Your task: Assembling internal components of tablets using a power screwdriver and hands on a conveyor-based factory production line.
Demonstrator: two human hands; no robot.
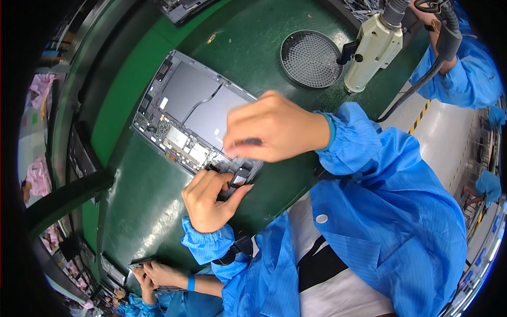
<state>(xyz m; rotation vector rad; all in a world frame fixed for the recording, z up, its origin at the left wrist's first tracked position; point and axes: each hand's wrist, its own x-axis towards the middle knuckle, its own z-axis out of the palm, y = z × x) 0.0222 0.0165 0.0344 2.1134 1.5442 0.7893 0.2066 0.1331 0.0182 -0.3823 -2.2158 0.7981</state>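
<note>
An opened laptop base [198, 100] lies at a slant on the green worktable. Its bare inner shell shows a black cable [203, 103] and a circuit board [185, 145] along the near side. At the base's near right corner, my left hand [208, 201] pinches a small black block [241, 177] between thumb and fingers. Just above that corner is my right hand [272, 127], slightly blurred, its fingers curled toward the thumb. Something dark shows between them, too unclear to name.
A round grey mesh-bottomed tray [310, 59] stands beyond the laptop base, beside a cream-coloured tool body [374, 50] with a hose. A green conveyor strip [119, 100] runs along the left. Co-workers' hands [150, 274] hold a dark part at lower left; another person's arm [454, 68] is upper right.
</note>
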